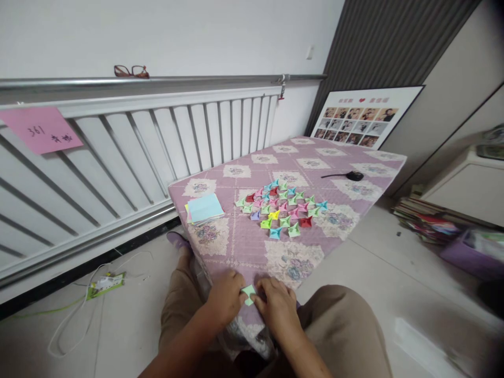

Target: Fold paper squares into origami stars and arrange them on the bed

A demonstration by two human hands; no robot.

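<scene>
A small piece of folded light green paper (249, 295) is at the near corner of the table, between my two hands. My left hand (227, 295) pinches its left edge with thumb and fingers. From the other side, my right hand (275, 302) grips the right edge, fingers curled and thumb on the paper. Farther up the cloth stand many small folded paper shapes (284, 222) in green, pink, blue, red, yellow and purple, set close together in slanting rows. To their left lies a stack of square paper sheets (206, 207), with light blue on top.
A purple floral cloth (252, 176) covers the table. A black round object with a strap (354, 176) lies at its far right. A white radiator (157, 142) runs along the left, glasses (132, 72) on the pipe above. A power strip (106, 283) with cables is on the floor.
</scene>
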